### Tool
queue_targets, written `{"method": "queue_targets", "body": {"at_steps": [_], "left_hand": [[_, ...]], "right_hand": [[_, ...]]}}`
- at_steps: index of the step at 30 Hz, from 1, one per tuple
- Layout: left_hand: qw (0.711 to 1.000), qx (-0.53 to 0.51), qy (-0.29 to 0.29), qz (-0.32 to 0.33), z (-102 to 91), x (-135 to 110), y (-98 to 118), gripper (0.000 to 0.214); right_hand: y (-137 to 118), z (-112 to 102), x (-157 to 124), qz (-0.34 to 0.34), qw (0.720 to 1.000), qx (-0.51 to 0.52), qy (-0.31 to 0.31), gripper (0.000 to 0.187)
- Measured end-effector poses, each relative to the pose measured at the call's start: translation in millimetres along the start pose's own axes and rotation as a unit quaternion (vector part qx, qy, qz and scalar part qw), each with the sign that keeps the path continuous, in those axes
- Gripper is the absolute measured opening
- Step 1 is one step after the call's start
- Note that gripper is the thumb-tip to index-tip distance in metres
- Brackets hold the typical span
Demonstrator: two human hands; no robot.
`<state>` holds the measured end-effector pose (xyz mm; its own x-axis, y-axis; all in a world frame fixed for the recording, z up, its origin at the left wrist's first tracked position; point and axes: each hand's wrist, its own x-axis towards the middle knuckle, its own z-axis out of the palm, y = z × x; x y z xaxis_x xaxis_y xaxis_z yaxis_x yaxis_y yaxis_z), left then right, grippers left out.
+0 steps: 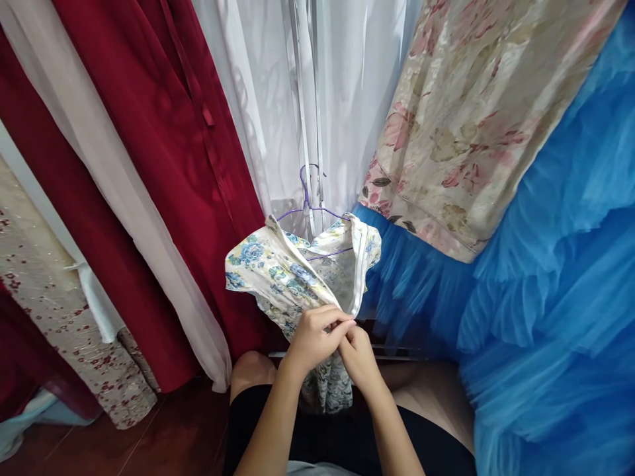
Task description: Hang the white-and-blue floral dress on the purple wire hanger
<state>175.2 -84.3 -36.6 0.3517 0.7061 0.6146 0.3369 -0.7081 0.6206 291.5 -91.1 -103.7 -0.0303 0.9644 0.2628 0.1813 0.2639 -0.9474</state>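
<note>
A white dress with blue flowers (282, 271) hangs on a purple hanger (305, 192) in front of me. Its back opening gapes in a V, with a pale zipper edge (361, 264) along the right side. At the foot of that V my left hand (317, 340) is closed in a pinch on the fabric. My right hand (358, 354) pinches the same spot, fingertips touching those of the left. The zipper pull, if there is one, is hidden by the fingers. The lower part of the dress falls behind my wrists, between my knees.
Dark red gowns (163, 165) and a beaded cream gown (54, 297) hang at left. White fabric (268, 86) hangs behind the hanger. On the right are a pink-flowered skirt (456, 145) and blue ruffled tulle (546, 317). Reddish-brown floor tiles (173, 430) show at lower left.
</note>
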Motion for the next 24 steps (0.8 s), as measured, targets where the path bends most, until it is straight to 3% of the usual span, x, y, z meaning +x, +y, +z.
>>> {"method": "queue_targets", "body": {"at_steps": [3,5,9,12,15,18,21,24], "left_hand": [[0.999,0.026,0.038,0.002,1.4,-10,-7,0.013],[0.995,0.058,0.074,0.023,-10.8,1,-12,0.014],[0.963,0.173,0.193,0.079,-57.4,72,-16,0.019],[0.936,0.234,0.236,0.121,-87.4,131,-15,0.019],[0.916,0.258,0.277,0.136,-99.5,156,-13,0.007],[0.930,0.223,0.257,0.138,-99.3,148,-14,0.008],[0.952,0.191,0.200,0.132,-99.1,132,-16,0.012],[0.969,0.164,0.132,0.127,-104.7,124,-11,0.013]], "right_hand": [[2,-7,-2,0.014,0.997,-0.034,-0.065,0.040],[-1,-10,-5,0.025,0.993,-0.058,-0.098,0.042],[-18,-10,-15,0.019,0.981,-0.129,-0.145,0.041],[-29,-9,-26,0.010,0.969,-0.186,-0.165,0.040],[-26,-11,-38,0.014,0.965,-0.188,-0.182,0.041],[-15,-16,-43,0.055,0.966,-0.120,-0.225,0.044],[-17,-24,-29,0.065,0.961,-0.053,-0.263,0.048],[-42,-34,11,-0.010,0.978,-0.025,-0.205,0.046]]}}
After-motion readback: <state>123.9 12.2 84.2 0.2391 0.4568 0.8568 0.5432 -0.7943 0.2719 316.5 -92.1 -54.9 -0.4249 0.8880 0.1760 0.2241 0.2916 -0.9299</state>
